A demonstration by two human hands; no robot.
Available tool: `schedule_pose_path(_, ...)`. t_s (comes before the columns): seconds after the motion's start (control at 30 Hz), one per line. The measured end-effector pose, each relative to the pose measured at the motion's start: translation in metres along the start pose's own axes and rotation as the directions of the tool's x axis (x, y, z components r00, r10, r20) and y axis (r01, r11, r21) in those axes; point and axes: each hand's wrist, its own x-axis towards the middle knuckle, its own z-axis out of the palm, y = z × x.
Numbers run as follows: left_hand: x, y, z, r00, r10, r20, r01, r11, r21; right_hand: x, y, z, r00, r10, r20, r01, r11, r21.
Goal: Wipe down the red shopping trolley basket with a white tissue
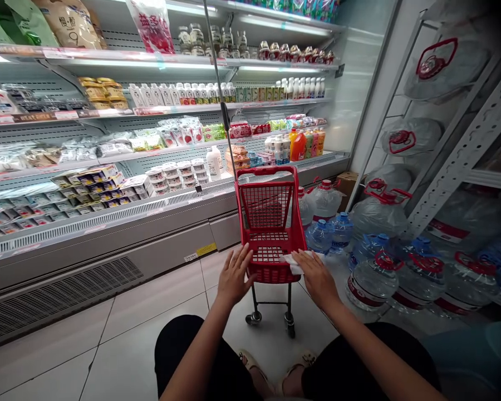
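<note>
A small red shopping cart with a mesh basket stands upright on the tiled floor in front of my knees. At the basket's near left corner is my left hand, its fingers spread and nothing in it. My right hand is at the near right corner, its fingers over a white cloth or tissue that lies against the rim. The cloth's end reaches a little into the basket. No goods show in the cart.
An open refrigerated shelf with yogurt cups, bottles and packs runs along the left and back. Large water bottles crowd the floor on the right beside a white metal rack. My knees flank the cart.
</note>
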Motion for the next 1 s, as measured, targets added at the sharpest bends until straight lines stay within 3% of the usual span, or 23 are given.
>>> schedule_pose_path(0.2, 0.004, 0.066, 0.015, 0.997, -0.060, -0.049, 0.057, 0.996, -0.061, -0.002, -0.049, 0.018, 0.998, -0.040, -0.058, 0.037, 0.998, -0.044)
schedule_pose_path(0.33, 0.005, 0.086, 0.018, 0.997, -0.035, -0.072, 0.030, 0.997, -0.073, 0.006, -0.069, 0.029, 0.994, -0.067, -0.081, 0.065, 0.998, -0.026)
schedule_pose_path(0.47, 0.009, 0.077, 0.017, 0.994, 0.081, -0.077, -0.080, 0.997, 0.005, -0.001, -0.045, 0.020, 0.993, -0.108, -0.040, 0.107, 0.994, -0.018)
schedule_pose_path(0.6, 0.020, 0.053, 0.012, 0.979, 0.201, -0.024, -0.198, 0.975, 0.104, -0.016, 0.013, 0.003, 0.998, -0.053, -0.019, 0.053, 0.999, -0.012)
schedule_pose_path(0.7, 0.032, 0.041, 0.013, 0.982, 0.191, -0.007, -0.189, 0.976, 0.104, -0.019, 0.053, -0.003, 0.999, 0.021, -0.030, -0.022, 1.000, -0.012)
schedule_pose_path(0.77, 0.039, 0.040, 0.017, 0.989, 0.149, -0.006, -0.148, 0.986, 0.082, -0.018, 0.066, -0.003, 0.997, 0.070, -0.043, -0.071, 0.997, -0.009)
schedule_pose_path(0.87, 0.046, 0.050, 0.026, 0.998, 0.063, -0.025, -0.061, 0.997, 0.052, -0.015, 0.054, 0.003, 0.989, 0.121, -0.080, -0.123, 0.992, -0.017)
schedule_pose_path(1.0, 0.048, 0.071, 0.038, 0.997, -0.025, -0.067, 0.027, 0.999, 0.030, -0.012, -0.004, 0.014, 0.994, 0.058, -0.097, -0.062, 0.998, -0.034)
